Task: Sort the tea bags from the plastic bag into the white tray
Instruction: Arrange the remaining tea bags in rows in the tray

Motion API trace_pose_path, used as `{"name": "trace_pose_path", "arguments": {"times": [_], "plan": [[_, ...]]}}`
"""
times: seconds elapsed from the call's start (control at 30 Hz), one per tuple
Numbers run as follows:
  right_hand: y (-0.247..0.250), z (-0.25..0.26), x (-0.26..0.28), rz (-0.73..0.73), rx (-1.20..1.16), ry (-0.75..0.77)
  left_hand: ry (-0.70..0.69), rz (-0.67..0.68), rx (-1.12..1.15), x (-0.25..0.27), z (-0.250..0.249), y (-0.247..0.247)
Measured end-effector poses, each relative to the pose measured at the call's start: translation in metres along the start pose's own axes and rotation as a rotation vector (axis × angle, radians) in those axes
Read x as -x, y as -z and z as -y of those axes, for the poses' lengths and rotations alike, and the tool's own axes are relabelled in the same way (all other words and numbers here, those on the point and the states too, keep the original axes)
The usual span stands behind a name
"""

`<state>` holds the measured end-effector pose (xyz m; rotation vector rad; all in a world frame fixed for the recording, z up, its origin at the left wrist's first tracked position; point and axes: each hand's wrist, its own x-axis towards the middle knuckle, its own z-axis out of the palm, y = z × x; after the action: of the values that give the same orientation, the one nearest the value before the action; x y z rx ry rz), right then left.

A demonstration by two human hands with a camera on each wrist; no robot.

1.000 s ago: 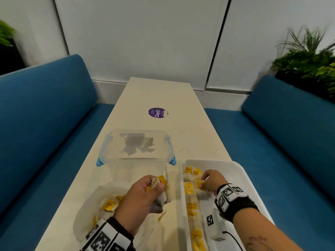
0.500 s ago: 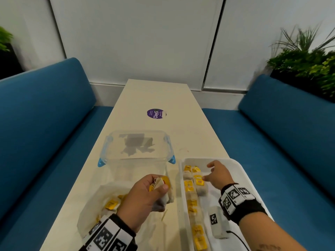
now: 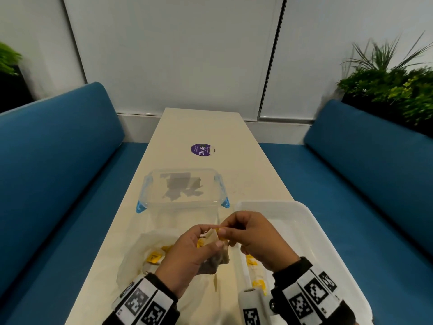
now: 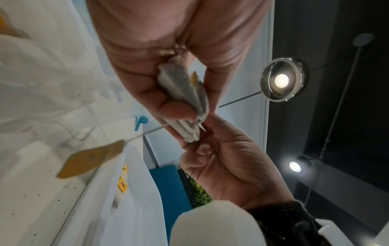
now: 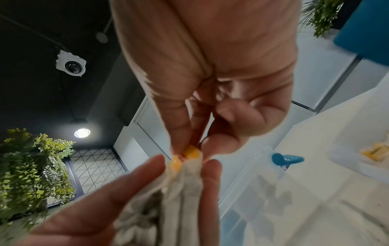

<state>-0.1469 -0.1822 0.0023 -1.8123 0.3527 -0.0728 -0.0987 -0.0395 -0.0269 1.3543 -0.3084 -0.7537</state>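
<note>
Both hands (image 3: 254,240) pinch upright tea bags (image 3: 216,248), yellow tag (image 5: 190,154) topmost

— How is the scene lit?
— Even, cool light is seen in the head view, with soft shadows cast under the clear container (image 3: 182,191) on the table (image 3: 201,127). In the wrist views a dark ceiling is shown, broken by a round ceiling lamp (image 4: 281,79) that is blown out to a white glare.

— And sharpness?
— The plants (image 3: 393,83) at the head view's edges are smeared, and straight wall lines are bent by the wide lens. A dangling yellow tag (image 4: 92,160) is blurred by motion, and the nearest fingers (image 5: 101,206) are rendered soft and out of focus.
</note>
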Motion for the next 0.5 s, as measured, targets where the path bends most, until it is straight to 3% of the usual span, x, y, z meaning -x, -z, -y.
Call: {"name": "trace_pose_path", "arguments": {"times": [0.37, 0.5], "plan": [[-0.0031, -0.0061, -0.0014, -0.114, -0.164, -0.090, -0.007, -0.037, 0.164, -0.0045, 0.0086, 0.0051], [-0.0007, -0.0081, 0.0004, -0.214, -0.168, -0.048, -0.013, -0.063, 0.202, -0.0081, 0.0074, 0.0028]]}}
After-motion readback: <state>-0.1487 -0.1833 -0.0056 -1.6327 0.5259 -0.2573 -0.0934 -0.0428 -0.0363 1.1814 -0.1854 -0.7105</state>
